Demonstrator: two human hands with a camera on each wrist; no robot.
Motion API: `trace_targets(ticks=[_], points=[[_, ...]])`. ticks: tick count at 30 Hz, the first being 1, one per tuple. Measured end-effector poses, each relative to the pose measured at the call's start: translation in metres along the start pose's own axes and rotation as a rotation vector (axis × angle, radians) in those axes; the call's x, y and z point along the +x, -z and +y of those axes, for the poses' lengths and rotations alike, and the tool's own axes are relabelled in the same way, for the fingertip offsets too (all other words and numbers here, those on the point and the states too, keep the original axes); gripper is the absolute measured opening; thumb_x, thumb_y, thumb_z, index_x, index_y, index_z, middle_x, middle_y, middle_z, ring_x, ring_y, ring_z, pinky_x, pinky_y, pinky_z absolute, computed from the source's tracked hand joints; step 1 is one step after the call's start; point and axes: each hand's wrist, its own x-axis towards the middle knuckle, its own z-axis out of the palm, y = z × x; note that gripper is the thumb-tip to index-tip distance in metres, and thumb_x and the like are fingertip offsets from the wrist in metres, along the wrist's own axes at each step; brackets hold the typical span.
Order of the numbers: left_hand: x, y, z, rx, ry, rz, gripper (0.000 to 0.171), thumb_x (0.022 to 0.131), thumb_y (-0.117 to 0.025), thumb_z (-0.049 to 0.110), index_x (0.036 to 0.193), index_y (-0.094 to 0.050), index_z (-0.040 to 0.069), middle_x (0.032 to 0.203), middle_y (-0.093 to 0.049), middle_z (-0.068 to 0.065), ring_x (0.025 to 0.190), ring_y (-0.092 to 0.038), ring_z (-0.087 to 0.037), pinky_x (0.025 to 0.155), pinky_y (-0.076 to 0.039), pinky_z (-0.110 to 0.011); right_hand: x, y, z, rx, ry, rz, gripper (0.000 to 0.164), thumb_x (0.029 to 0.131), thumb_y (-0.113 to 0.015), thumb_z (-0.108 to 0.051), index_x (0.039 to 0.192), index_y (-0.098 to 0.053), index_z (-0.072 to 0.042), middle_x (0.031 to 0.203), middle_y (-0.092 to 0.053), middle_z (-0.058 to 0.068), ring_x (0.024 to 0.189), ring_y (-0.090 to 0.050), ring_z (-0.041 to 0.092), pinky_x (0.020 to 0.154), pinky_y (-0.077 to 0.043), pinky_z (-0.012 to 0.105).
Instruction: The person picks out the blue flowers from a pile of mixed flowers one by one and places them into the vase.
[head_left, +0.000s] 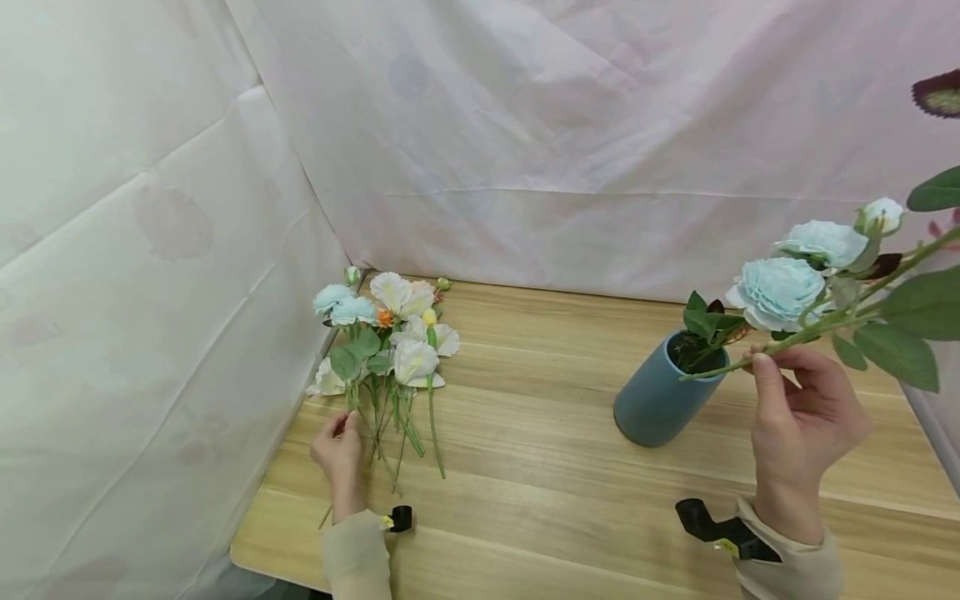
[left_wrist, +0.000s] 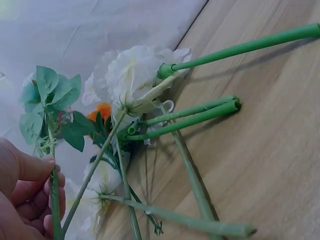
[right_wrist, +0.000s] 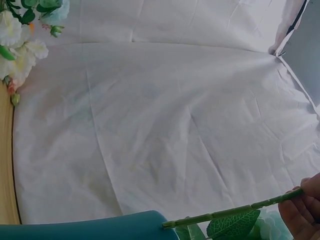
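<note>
On the right, my right hand pinches the green stem of an artificial light-blue flower spray between thumb and fingers. Its cut end is right at the rim of a blue-grey vase, overlapping it in the right wrist view. Green leaves and small reddish bits stick out of the vase mouth. My left hand is at the flower pile on the left. Thumb and fingers there pinch the stem of another light-blue flower, whose leaves rise above the hand.
White flowers, an orange bloom and a yellow bud lie heaped at the table's back left, stems towards me. A pale cloth wall borders the back of the wooden table; another stands on the left.
</note>
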Motion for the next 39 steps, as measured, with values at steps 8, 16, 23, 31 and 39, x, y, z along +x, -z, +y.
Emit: trace_targets(ticks=[8, 16, 23, 31, 39], points=[[-0.003, -0.004, 0.012, -0.028, -0.121, 0.093, 0.017, 0.086, -0.067, 0.007, 0.095, -0.07, -0.007, 0.08, -0.062, -0.006, 0.065, -0.046, 0.002, 0.056, -0.036, -0.012, 0.001, 0.0, -0.001, -0.006, 0.007, 0.008, 0.012, 0.073, -0.06, 0.024, 0.077, -0.05, 0.03, 0.07, -0.063, 0.021, 0.067, -0.064, 0.025, 0.066, -0.053, 0.025], [-0.008, -0.004, 0.029, -0.187, -0.247, 0.172, 0.013, 0.082, -0.069, 0.0, 0.09, -0.069, -0.011, 0.075, -0.06, 0.0, 0.064, -0.047, 0.0, 0.056, -0.034, -0.011, 0.005, -0.001, -0.004, -0.003, 0.011, 0.025, 0.012, 0.073, -0.06, 0.024, 0.076, -0.05, 0.03, 0.071, -0.063, 0.022, 0.067, -0.064, 0.025, 0.066, -0.053, 0.025], [-0.006, -0.005, 0.029, -0.202, -0.294, 0.187, 0.011, 0.081, -0.069, -0.001, 0.087, -0.069, -0.01, 0.071, -0.054, 0.014, 0.062, -0.046, 0.001, 0.054, -0.034, -0.013, 0.008, -0.003, -0.007, -0.05, 0.025, 0.043, 0.009, 0.073, -0.061, 0.023, 0.074, -0.053, 0.028, 0.069, -0.063, 0.021, 0.065, -0.063, 0.023, 0.065, -0.053, 0.024], [-0.01, -0.006, 0.033, -0.239, -0.274, 0.166, 0.012, 0.082, -0.068, -0.002, 0.089, -0.069, -0.011, 0.073, -0.055, 0.012, 0.062, -0.044, -0.002, 0.055, -0.035, -0.012, 0.012, -0.003, -0.007, -0.015, 0.031, 0.058, 0.014, 0.071, -0.061, 0.025, 0.078, -0.051, 0.032, 0.073, -0.064, 0.023, 0.066, -0.063, 0.024, 0.065, -0.053, 0.024], [-0.027, -0.004, 0.053, -0.253, -0.297, 0.127, 0.011, 0.081, -0.066, -0.008, 0.087, -0.065, -0.018, 0.076, -0.059, -0.014, 0.063, -0.045, -0.005, 0.054, -0.035, -0.012, 0.012, -0.003, -0.006, -0.026, 0.037, 0.05, 0.014, 0.072, -0.061, 0.024, 0.077, -0.051, 0.031, 0.07, -0.063, 0.021, 0.065, -0.062, 0.022, 0.064, -0.053, 0.023]])
